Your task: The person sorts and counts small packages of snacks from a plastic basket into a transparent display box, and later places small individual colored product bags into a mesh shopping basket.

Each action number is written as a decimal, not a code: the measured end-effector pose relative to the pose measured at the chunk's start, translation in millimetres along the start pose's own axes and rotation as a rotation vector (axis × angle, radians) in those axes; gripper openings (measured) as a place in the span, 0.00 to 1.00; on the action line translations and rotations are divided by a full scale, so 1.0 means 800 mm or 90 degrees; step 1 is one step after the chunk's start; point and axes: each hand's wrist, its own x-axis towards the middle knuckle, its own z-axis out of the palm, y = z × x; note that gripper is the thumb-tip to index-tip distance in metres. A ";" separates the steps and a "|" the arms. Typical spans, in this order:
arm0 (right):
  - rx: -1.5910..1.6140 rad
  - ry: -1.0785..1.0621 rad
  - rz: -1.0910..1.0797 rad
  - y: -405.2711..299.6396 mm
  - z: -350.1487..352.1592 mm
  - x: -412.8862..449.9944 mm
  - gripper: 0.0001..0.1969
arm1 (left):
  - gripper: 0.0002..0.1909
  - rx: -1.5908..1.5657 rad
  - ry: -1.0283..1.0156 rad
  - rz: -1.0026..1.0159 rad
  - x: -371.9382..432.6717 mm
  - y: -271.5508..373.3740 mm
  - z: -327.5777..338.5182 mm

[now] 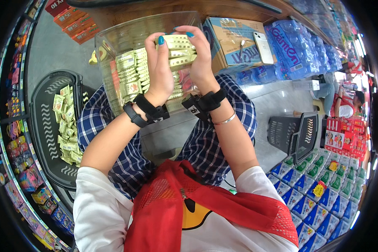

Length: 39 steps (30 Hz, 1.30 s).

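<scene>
A clear plastic bin [113, 33] stands before my knees with rows of small yellow-green snack packets [127, 74] stacked inside. Over it, a short stack of the same packets [181, 50] is squeezed between my two hands. My left hand [160, 66] presses on the stack's left side, thumb up. From the right, my right hand [201, 56] cups the other end, its fingers curled over the far edge. Something red [184, 78] shows in the bin below my right palm. Whether the held stack rests on the packets underneath, I cannot tell.
On my left, a dark basket [45, 135] holds loose packets [66, 126]. A phone [263, 47] lies on a cardboard carton [236, 41] beside shrink-wrapped bottles [289, 47]. Another basket [278, 129] stands right, near stacked tissue packs [312, 192]. A person [346, 104] sits farther off.
</scene>
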 end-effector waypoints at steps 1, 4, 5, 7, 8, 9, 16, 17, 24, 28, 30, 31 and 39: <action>-0.003 0.002 -0.001 -0.001 -0.001 0.000 0.14 | 0.19 -0.003 -0.002 -0.001 0.001 0.001 0.001; -0.153 -0.043 -0.064 -0.001 -0.001 0.001 0.20 | 0.19 0.094 0.004 0.004 0.007 0.007 0.000; -0.154 -0.044 -0.065 -0.001 0.000 0.000 0.20 | 0.19 0.093 0.006 0.005 0.007 0.007 0.000; -0.182 -0.032 -0.084 -0.002 0.002 0.000 0.20 | 0.17 0.026 -0.002 -0.097 0.007 0.003 -0.001; -0.183 -0.029 -0.077 0.002 -0.003 0.003 0.20 | 0.15 0.027 0.003 -0.075 0.006 -0.001 0.000; -0.185 -0.030 -0.078 0.000 -0.003 0.003 0.20 | 0.15 0.025 0.004 -0.074 0.004 -0.001 0.001; -0.249 -0.087 -0.048 0.012 -0.005 0.006 0.24 | 0.11 -0.034 0.103 -0.116 0.004 -0.014 -0.001; -0.249 -0.088 -0.048 0.010 -0.008 0.004 0.24 | 0.10 -0.157 0.143 -0.228 0.007 -0.018 -0.005; -0.482 -0.224 0.083 -0.015 -0.023 0.008 0.47 | 0.11 -0.246 0.111 -0.399 0.029 0.004 -0.017; -0.514 -0.192 0.091 -0.027 -0.023 0.008 0.50 | 0.12 -0.217 0.052 -0.337 0.029 0.008 -0.014; -0.509 -0.184 0.083 -0.013 -0.025 0.007 0.51 | 0.13 -0.210 0.040 -0.309 0.026 0.007 -0.011; -0.507 -0.179 0.079 -0.009 -0.026 0.006 0.52 | 0.13 -0.211 0.042 -0.309 0.024 0.006 -0.010; -0.233 -0.114 0.117 -0.018 -0.010 0.002 0.50 | 0.22 -0.235 -0.072 -0.323 0.027 0.006 -0.015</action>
